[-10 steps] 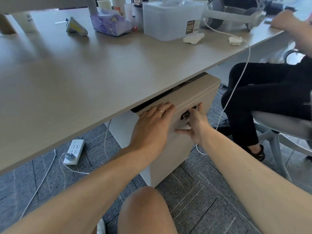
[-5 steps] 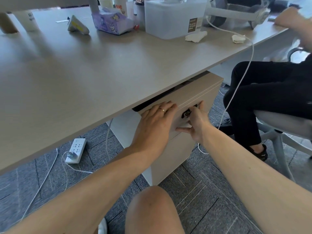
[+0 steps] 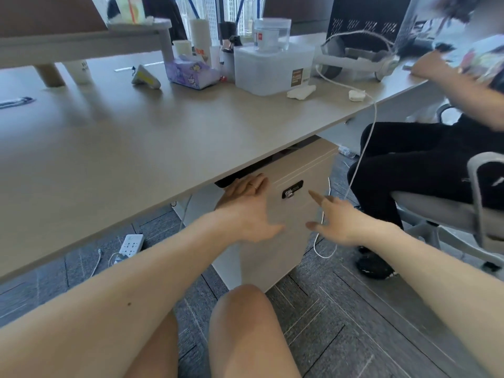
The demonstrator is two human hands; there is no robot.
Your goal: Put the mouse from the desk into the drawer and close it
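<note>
A beige drawer cabinet stands under the desk. Its top drawer front carries a black lock plate and sits flush with the cabinet. My left hand lies flat on the drawer front, fingers up near the desk's underside, a ring on one finger. My right hand hovers just right of the lock with fingers spread, holding nothing. No mouse shows anywhere in view.
On the desk stand a clear plastic box, a purple tissue pack and a headset with a white cable hanging down. Another person sits on a chair at the right. A power strip lies on the carpet.
My right hand has come off the lock plate and drawn back to the right with fingers spread. My left hand stays pressed on the drawer front. The view has tilted up.
</note>
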